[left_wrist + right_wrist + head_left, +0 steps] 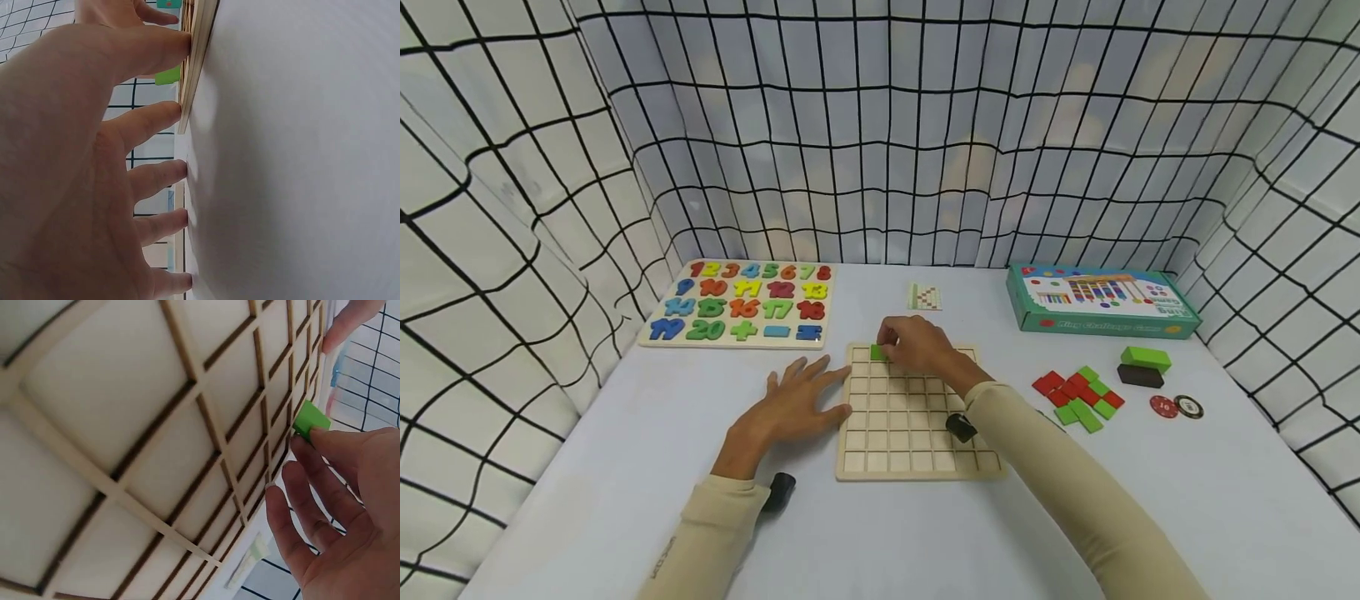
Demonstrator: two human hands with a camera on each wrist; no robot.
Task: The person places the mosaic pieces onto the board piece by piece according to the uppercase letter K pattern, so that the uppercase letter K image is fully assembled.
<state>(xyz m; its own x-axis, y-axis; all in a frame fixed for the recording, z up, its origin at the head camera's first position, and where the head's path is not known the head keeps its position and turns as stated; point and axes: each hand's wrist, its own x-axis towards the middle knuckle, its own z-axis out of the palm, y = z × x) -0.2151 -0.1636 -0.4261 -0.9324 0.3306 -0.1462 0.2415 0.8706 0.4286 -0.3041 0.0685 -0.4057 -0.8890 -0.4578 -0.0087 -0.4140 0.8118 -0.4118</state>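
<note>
A wooden grid board lies in the middle of the white table. At its far edge, left of centre, my right hand pinches a green square tile between thumb and index finger. The right wrist view shows that tile tilted against the grid, near the far row. My left hand lies spread at the board's left side. In the left wrist view, its thumb and index finger touch the board's edge, and the other fingertips rest on the table.
Right of the board lie several red and green tiles, with a green block, a dark block and two round chips. Behind are a number puzzle, a small pattern card and a game box. Black netting surrounds the table.
</note>
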